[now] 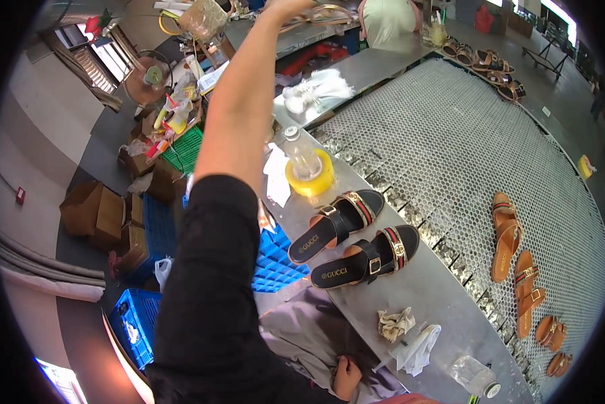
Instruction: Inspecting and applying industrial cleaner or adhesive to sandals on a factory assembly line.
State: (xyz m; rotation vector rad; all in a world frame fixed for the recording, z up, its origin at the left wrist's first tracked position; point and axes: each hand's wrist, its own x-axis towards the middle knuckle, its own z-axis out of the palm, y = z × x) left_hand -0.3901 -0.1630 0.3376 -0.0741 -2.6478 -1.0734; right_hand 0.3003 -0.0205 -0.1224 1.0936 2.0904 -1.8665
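My left arm in a black sleeve stretches far forward across the view. My left hand (pixel 290 5) is at the top edge, mostly cut off, beside sandals (pixel 326 13) on a far metal table; its fingers do not show clearly. Low down by my grey-clad lap is my right hand (pixel 346 379), partly seen, with its grip unclear. Between them, a pair of black slide sandals with buckles and striped, gold-trimmed straps, one sandal (pixel 343 225) behind the other sandal (pixel 370 259), lies on the metal ledge (pixel 376 303).
Right of the ledge runs a mesh conveyor (pixel 437 135) carrying brown sandals (pixel 504 236). A clear bottle (pixel 302 158) stands in a yellow tape roll (pixel 324 176). Crumpled cloth (pixel 395 324), white cloth (pixel 420 350) and another bottle (pixel 474 376) lie nearer. Blue crates (pixel 137 323) and cardboard boxes (pixel 100 212) are left.
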